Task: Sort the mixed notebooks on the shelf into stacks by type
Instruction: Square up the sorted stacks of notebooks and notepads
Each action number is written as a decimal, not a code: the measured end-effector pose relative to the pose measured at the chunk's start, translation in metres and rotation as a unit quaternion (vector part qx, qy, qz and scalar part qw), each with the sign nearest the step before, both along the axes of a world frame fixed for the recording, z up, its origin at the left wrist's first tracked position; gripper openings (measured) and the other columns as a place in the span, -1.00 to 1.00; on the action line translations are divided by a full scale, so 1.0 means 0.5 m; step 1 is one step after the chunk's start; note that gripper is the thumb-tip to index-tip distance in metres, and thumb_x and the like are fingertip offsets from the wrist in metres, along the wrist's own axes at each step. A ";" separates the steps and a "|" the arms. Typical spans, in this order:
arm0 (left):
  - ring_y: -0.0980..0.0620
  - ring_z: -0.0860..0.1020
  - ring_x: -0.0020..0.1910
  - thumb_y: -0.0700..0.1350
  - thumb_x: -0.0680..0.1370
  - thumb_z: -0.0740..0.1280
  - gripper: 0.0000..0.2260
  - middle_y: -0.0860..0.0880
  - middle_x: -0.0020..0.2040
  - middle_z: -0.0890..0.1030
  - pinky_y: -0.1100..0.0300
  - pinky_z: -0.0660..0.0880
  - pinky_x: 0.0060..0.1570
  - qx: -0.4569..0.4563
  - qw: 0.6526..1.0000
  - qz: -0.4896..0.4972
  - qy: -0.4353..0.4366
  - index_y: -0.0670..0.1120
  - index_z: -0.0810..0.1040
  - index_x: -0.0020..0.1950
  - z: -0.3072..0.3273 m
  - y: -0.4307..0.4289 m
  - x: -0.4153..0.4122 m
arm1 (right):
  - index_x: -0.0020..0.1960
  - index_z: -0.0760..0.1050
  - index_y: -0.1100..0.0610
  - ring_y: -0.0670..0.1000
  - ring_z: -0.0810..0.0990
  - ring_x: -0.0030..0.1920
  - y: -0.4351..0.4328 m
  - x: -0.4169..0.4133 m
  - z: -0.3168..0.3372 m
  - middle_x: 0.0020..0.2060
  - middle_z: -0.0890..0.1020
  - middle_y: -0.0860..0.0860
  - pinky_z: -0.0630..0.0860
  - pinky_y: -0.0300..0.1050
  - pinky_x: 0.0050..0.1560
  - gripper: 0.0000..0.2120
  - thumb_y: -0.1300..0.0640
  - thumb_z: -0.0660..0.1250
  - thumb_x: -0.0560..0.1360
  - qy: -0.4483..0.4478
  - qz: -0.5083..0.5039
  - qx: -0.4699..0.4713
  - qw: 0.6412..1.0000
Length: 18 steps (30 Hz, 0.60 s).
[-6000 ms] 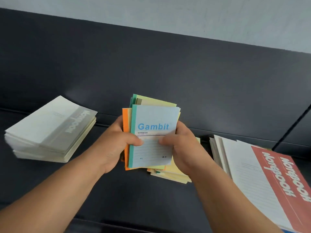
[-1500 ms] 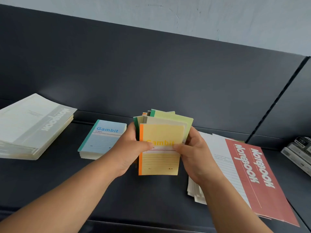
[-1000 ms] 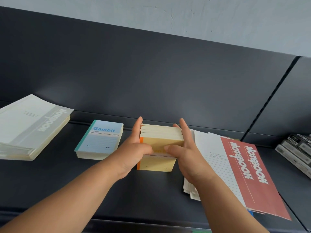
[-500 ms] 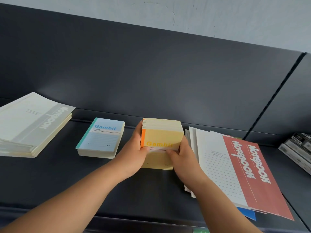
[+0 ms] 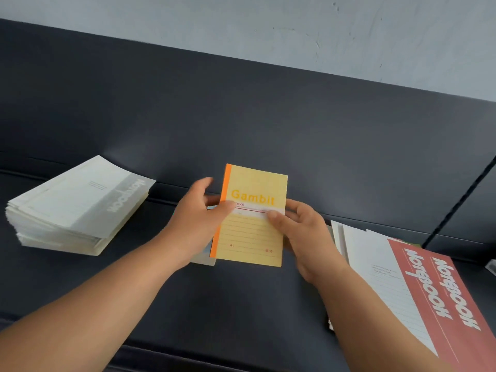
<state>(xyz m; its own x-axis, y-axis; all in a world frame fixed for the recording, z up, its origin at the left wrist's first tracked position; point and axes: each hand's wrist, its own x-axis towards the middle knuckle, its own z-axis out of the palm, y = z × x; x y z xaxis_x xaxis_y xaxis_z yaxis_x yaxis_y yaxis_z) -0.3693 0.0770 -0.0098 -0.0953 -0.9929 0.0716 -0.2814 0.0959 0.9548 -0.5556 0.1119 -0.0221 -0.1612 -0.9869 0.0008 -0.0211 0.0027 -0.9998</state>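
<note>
Grip: a small yellow paper-covered notebook (image 5: 251, 232) with an orange spine strip and "Gambit" printed in orange is held between both hands, clear of the dark grey shelf board (image 5: 241, 304). The cover is turned to the camera and the spine side is taken by the left hand.

Left hand (image 5: 196, 226): the thumb (image 5: 226, 208) is laid across the cover just below the title. The fingers are curled behind the spine edge, with the index finger raised above it.

Right hand (image 5: 306, 237): the thumb (image 5: 273, 216) is pressed on the cover at the opposite edge and the fingers are wrapped behind. The notebook is thus pinched on both sides.

Thickness is not shown, so it cannot be told whether further notebooks are held behind the front one.

Directly behind the left hand, a pale corner and a sliver of blue of another small notebook pile (image 5: 204, 259) are seen, mostly hidden. Well apart to the left of the grip, a thick stack of large grey-and-white notebooks (image 5: 80, 208) is laid flat. To the right of the grip, beside the right wrist, a fanned pile of large red-and-white notebooks (image 5: 429, 291) is spread on the board. Behind the grip, a dark back panel (image 5: 241, 116) is seen, with a pale wall (image 5: 268, 22) above it.
</note>
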 end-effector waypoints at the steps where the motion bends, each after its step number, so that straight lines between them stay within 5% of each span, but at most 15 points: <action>1: 0.08 0.54 0.16 0.00 0.54 0.36 -0.41 0.07 0.20 0.57 0.10 0.44 0.15 0.008 1.000 0.016 0.002 0.04 0.21 0.52 0.006 -0.007 0.013 | 0.27 0.48 0.13 0.00 0.71 0.01 -0.011 0.014 0.004 0.02 0.72 -0.01 0.62 0.10 0.11 -0.68 0.13 0.38 0.54 -0.001 -0.004 0.019 1.000; 6: -0.02 0.53 0.15 0.06 0.53 0.36 -0.40 0.00 0.25 0.51 0.02 0.46 0.17 0.075 0.995 0.072 0.000 -0.03 0.23 0.51 0.015 -0.059 0.068 | 0.15 0.52 0.21 0.08 0.72 -0.05 -0.071 0.087 0.009 -0.04 0.72 0.08 0.64 0.06 0.06 -0.68 0.02 0.43 0.51 -0.004 -0.028 0.083 0.996; 12: 0.16 0.46 -0.20 -0.03 0.58 0.32 -0.46 0.04 -0.02 0.50 0.25 0.35 -0.31 0.106 0.992 0.073 0.000 -0.10 0.23 0.51 0.007 -0.103 0.100 | 0.11 0.50 0.20 0.06 0.71 -0.07 -0.112 0.143 -0.002 -0.03 0.70 0.08 0.66 -0.04 -0.07 -0.70 0.01 0.42 0.51 -0.005 -0.048 0.116 0.992; 18: -0.02 0.56 0.01 -0.03 0.58 0.32 -0.47 -0.05 0.13 0.56 0.16 0.46 -0.20 0.125 0.990 0.060 -0.018 -0.11 0.25 0.50 -0.016 -0.133 0.119 | 0.04 0.52 0.19 0.03 0.70 -0.12 -0.127 0.168 -0.015 -0.07 0.70 0.07 0.64 -0.11 -0.16 -0.76 0.03 0.42 0.52 0.023 -0.066 0.120 0.990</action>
<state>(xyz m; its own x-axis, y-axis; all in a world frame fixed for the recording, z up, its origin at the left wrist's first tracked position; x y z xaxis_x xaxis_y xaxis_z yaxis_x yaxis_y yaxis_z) -0.3096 0.0107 -0.0179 0.0269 -0.9833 -0.1800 -0.3105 -0.1794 0.9335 -0.4718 0.0482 -0.0297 -0.2933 -0.9300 -0.2216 -0.0494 0.2462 -0.9680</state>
